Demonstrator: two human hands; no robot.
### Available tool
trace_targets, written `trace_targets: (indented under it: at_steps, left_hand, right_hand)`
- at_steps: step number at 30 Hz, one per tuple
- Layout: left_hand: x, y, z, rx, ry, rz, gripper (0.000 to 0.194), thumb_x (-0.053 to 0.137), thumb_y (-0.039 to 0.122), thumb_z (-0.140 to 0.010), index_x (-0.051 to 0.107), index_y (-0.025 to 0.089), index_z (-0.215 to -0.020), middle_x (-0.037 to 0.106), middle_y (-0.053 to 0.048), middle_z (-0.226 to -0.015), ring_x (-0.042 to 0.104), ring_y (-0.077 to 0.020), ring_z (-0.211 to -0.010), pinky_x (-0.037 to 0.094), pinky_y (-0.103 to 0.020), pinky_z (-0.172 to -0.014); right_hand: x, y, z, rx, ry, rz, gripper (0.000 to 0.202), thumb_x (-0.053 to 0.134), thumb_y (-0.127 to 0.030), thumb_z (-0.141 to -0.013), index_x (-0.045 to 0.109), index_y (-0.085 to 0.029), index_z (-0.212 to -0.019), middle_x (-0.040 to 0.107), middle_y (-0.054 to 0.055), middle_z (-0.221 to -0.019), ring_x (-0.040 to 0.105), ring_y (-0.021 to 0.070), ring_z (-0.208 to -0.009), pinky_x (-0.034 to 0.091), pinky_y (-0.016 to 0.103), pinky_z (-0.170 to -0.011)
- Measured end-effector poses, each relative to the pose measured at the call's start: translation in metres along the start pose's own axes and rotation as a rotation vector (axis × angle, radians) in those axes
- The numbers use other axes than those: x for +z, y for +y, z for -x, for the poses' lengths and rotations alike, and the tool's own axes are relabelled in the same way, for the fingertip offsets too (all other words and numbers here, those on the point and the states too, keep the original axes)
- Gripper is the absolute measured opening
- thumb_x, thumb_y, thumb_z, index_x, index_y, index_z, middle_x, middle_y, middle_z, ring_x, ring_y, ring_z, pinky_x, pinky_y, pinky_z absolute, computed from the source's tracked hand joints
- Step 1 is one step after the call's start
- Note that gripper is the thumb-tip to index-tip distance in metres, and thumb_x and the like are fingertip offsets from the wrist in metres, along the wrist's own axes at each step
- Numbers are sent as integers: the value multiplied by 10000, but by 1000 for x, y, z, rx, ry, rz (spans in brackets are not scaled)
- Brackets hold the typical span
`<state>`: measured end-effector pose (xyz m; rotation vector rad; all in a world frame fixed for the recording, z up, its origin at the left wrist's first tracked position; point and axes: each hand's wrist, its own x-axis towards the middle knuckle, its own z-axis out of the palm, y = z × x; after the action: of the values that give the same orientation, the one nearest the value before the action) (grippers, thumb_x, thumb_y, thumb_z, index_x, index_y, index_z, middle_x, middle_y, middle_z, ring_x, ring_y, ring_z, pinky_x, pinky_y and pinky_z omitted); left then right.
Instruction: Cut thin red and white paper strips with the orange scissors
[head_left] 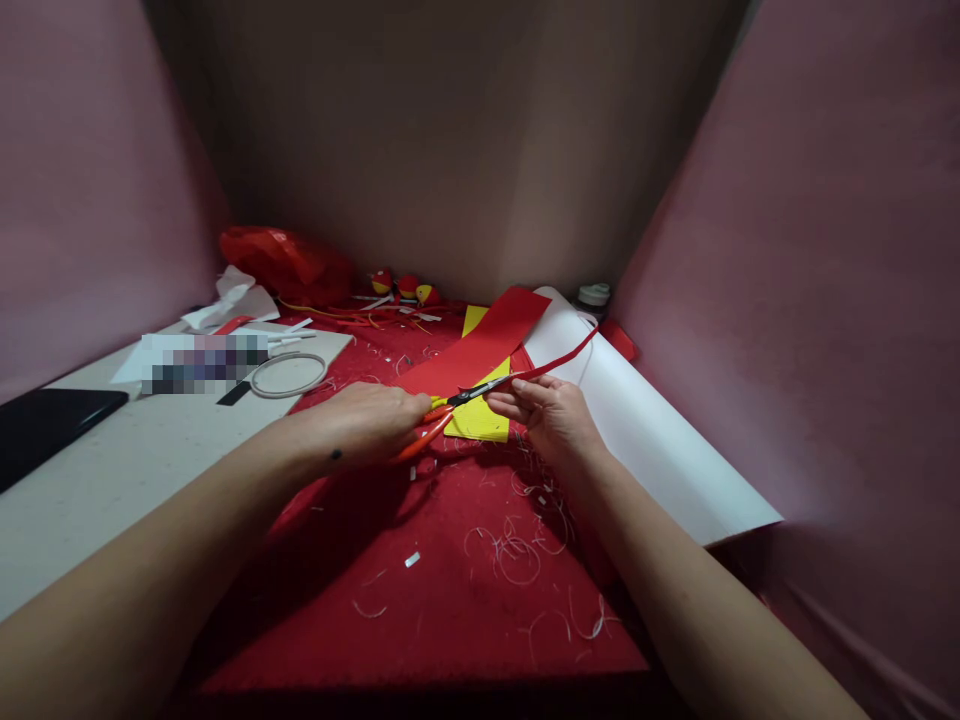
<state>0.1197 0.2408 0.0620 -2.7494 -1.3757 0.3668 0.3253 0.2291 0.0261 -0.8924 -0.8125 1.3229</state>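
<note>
My left hand [375, 422] is closed on the orange and yellow handles of the scissors [472, 391], whose blades point right. Between the fingers of my right hand [551, 408] is a narrow red strip [562, 359], which slants up and to the right past the blade tips. The blades lie along the strip's left part. Behind the scissors a wide red sheet [480, 342] rests partly over a yellow sheet [487, 412]. My fingers hide part of the handles and a bit of the strip.
White sheet [652, 430] on the right; pale board [90, 470] on the left, bearing a cable loop [289, 375] and a black device [60, 425]. Red bag [281, 262] and several red-yellow balls [407, 287] at the back. Thread scraps litter the red cloth [420, 630].
</note>
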Motion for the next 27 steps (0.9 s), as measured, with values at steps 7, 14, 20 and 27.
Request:
trace_targets:
  at_steps: [7, 14, 20, 27]
  left_hand:
    - [1, 0, 0, -19, -11, 46, 353, 286, 432, -834, 549, 209, -907, 651, -129, -804, 595, -258, -671, 346, -317, -530]
    - [-2, 9, 3, -14, 11, 31, 303, 283, 380, -844, 518, 200, -906, 638, -117, -750, 582, -238, -639, 323, -311, -509]
    - [-5, 11, 1, -57, -5, -27, 292, 297, 330, -851, 531, 185, -950, 654, -133, -836, 610, -263, -726, 360, -317, -553]
    - [-4, 10, 0, -53, 26, -52, 287, 333, 357, -834, 550, 198, -937, 619, -105, -687, 595, -251, -635, 326, -306, -509]
  right_hand:
    - [-3, 0, -1, 31, -40, -15, 135, 642, -113, -640, 516, -158, -619, 670, 58, -641, 684, 196, -638, 578, 328, -693]
    - [1, -1, 2, 52, -82, -31, 88, 621, -94, -638, 550, -144, -628, 686, 65, -670, 687, 193, -643, 572, 325, -718]
    - [2, -2, 2, 66, -71, -40, 101, 617, -77, -635, 536, -129, -667, 679, 70, -657, 687, 197, -641, 571, 326, -718]
    - [-1, 0, 1, 69, -42, -22, 157, 610, -77, -668, 493, -159, -602, 660, 62, -634, 685, 193, -652, 551, 353, -777]
